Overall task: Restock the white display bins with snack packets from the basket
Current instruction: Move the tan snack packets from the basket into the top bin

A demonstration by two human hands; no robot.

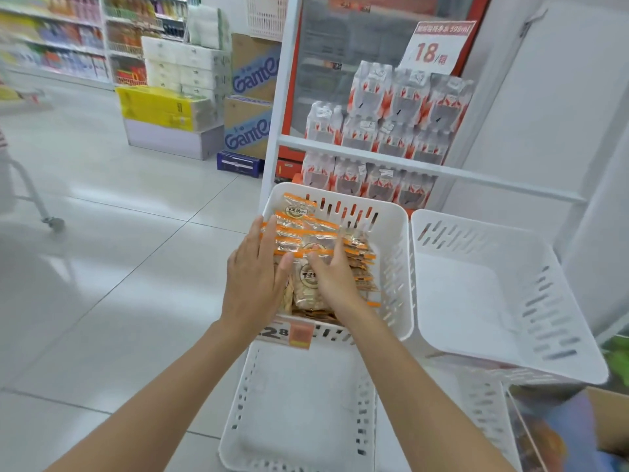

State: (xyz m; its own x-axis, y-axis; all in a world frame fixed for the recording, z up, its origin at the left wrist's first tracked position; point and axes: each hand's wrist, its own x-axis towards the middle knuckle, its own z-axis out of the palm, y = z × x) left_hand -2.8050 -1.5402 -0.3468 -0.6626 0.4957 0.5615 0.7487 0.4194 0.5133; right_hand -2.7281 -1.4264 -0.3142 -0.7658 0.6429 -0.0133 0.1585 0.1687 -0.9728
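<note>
Pressing on a stack of orange-edged snack packets, both hands reach into the upper left white bin. The left hand lies flat against the stack's left side, its fingers straight and together. The right hand rests on top, fingers apart and slightly bent, clamped on nothing. A second white bin sits just beside it on the right, and a third white bin sits below. A price tag hangs on the front rim.
</note>
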